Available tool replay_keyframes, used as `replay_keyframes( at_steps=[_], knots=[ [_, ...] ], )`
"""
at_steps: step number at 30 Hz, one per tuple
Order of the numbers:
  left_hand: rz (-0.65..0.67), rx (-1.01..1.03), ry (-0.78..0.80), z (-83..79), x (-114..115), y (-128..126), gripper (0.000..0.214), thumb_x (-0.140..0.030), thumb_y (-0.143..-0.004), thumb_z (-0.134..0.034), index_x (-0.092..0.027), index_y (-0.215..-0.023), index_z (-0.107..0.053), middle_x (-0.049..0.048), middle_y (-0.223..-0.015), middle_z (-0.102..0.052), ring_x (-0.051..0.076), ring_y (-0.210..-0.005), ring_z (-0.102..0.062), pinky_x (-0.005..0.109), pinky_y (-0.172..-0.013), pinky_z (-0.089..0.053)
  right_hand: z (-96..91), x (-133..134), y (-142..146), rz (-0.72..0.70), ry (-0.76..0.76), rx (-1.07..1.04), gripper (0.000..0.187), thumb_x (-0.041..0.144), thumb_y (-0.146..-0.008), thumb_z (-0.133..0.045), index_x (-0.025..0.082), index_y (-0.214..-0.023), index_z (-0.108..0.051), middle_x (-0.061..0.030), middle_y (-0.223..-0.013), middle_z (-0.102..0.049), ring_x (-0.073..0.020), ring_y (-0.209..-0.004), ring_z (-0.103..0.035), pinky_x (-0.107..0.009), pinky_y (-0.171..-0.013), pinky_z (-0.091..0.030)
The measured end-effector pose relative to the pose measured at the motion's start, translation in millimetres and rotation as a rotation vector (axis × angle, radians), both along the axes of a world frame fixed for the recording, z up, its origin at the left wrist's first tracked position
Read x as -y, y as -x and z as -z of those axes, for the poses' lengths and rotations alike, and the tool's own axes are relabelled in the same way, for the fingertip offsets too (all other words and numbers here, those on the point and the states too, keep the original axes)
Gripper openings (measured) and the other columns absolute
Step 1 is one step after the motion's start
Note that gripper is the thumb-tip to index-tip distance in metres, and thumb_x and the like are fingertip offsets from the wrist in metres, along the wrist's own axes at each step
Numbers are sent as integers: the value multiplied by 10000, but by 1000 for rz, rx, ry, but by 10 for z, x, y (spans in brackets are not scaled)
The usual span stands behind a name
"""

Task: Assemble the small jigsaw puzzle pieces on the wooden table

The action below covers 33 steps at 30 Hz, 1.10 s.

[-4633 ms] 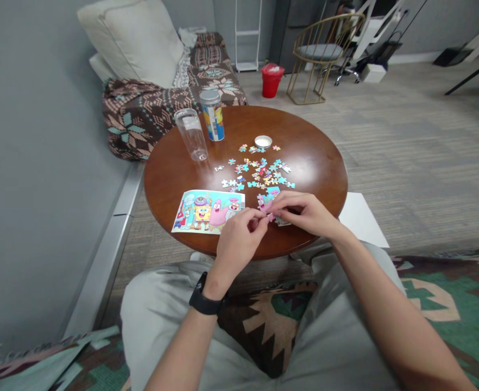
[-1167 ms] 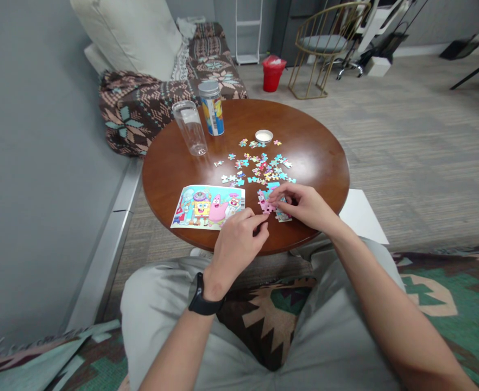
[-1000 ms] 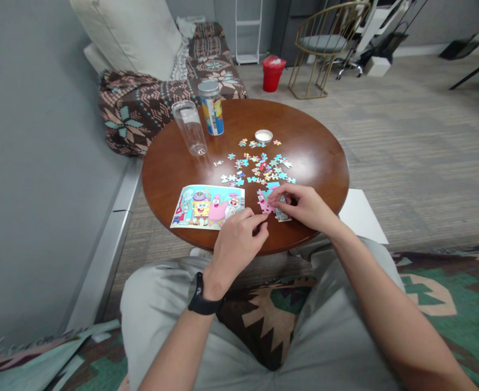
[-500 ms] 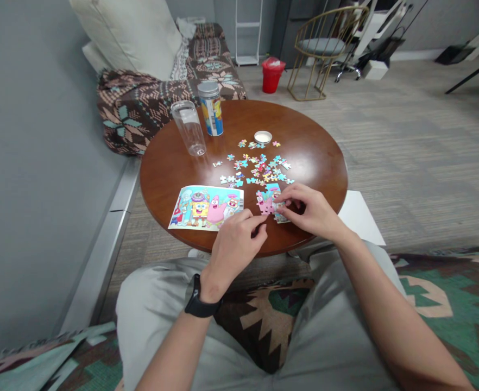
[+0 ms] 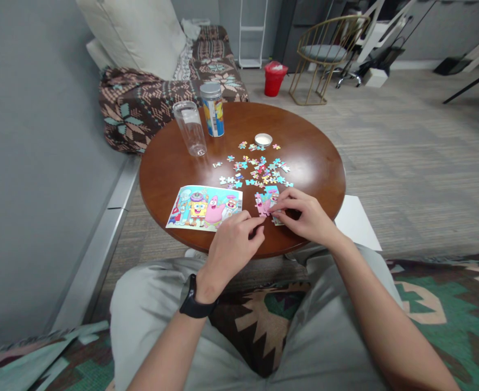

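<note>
A partly joined jigsaw puzzle (image 5: 261, 202), showing a pink figure on light blue, lies near the front edge of the round table. My left hand (image 5: 236, 234) is curled, its index fingertip on a pink puzzle piece (image 5: 264, 215) at the puzzle's lower edge. From the other side my right hand (image 5: 307, 214) reaches over the puzzle, thumb and index finger pinched at its lower middle and covering part of it. Left of the puzzle lies the printed picture sheet (image 5: 201, 207) with cartoon figures. Loose puzzle pieces (image 5: 266, 172) are scattered behind the puzzle.
On the brown round table (image 5: 162, 168) stand a clear plastic jar (image 5: 191, 130) and a printed can (image 5: 214, 111) at the back left. A small round lid (image 5: 263, 139) lies behind the pieces. A white sheet (image 5: 357, 222) shows past the right edge.
My right hand has shifted slightly left and down across the puzzle, its fingertips closer to the left index finger. The left hand stays at the pink piece. The view has tilted a little.
</note>
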<state>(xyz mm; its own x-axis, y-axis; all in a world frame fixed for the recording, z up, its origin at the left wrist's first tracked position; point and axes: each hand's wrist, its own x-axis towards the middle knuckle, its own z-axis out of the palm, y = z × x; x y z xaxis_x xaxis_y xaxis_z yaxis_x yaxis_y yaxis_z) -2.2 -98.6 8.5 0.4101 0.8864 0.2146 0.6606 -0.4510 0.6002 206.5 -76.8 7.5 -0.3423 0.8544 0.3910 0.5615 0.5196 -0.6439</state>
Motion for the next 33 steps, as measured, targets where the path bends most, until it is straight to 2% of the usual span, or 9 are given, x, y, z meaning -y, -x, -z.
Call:
replay_keyframes(
  at_steps=[13,18,25,33],
  knots=[
    [12,-23,-9,13,-4,8,251,-179,-904,-573,-209,-1078,-751,15,-787,-618,142,-721,-583,280,-739,-498,-22,119,46,8,-161,169,234,229,-923,-540,249,-979,-767,-96,-979,-682,-221,-810,-579,-398,-726,-518],
    [16,-19,-18,6,-1,6,254,-169,-909,-564,-209,-1081,-746,12,-773,-603,144,-720,-578,276,-725,-486,-29,127,86,-5,-222,217,232,202,-919,-539,247,-962,-762,-95,-933,-685,-214,-758,-544,-390,-688,-486],
    [22,-34,-21,25,-3,12,270,-170,-910,-567,-191,-1126,-728,14,-785,-602,148,-729,-575,285,-737,-487,-8,147,128,71,-294,319,221,188,-909,-550,230,-938,-764,-92,-860,-674,-201,-710,-518,-365,-639,-457],
    [26,-60,-19,4,-4,10,262,-185,-920,-563,-207,-1127,-723,8,-788,-592,144,-734,-573,280,-739,-488,28,166,106,84,-341,218,224,178,-912,-537,211,-935,-757,-66,-827,-681,-179,-714,-563,-325,-641,-472]
  ],
)
